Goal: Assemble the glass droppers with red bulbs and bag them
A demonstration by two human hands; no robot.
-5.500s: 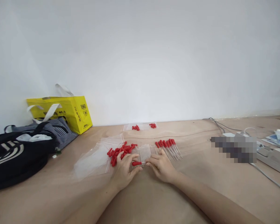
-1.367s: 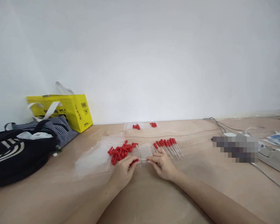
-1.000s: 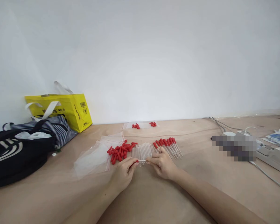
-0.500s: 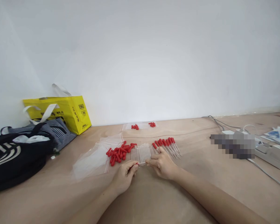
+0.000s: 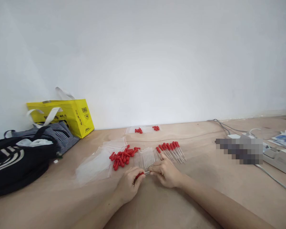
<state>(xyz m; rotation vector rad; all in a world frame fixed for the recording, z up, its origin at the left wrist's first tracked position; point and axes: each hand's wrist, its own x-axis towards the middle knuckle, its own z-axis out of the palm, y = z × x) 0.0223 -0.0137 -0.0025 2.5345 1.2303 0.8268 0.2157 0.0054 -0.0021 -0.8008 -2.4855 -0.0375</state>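
Note:
My left hand (image 5: 130, 186) is closed, pinching a red rubber bulb (image 5: 138, 175) between thumb and fingers. A thin clear tube (image 5: 147, 173) runs from the bulb to my right hand (image 5: 166, 172), whose fingertips grip its other end; how far the tube sits inside the bulb is hidden. Just beyond both hands lies a row of clear tubes (image 5: 146, 156). Loose red bulbs (image 5: 121, 159) are heaped to its left. On the right, several droppers with red bulbs on them (image 5: 175, 151) lie side by side, close to my right fingers.
Clear plastic bags (image 5: 92, 165) lie flat left of the heap. Near the wall is another bag (image 5: 147, 129) with red bulbs and tubes. A yellow bag (image 5: 82, 116), a striped bag (image 5: 65, 135) and a black bag (image 5: 21, 165) stand left. A power strip (image 5: 280, 162) and cables are right.
My hands have drawn closer together and slightly nearer to me. Less of the tube shows between them, and more of the red bulb is visible in my left hand.

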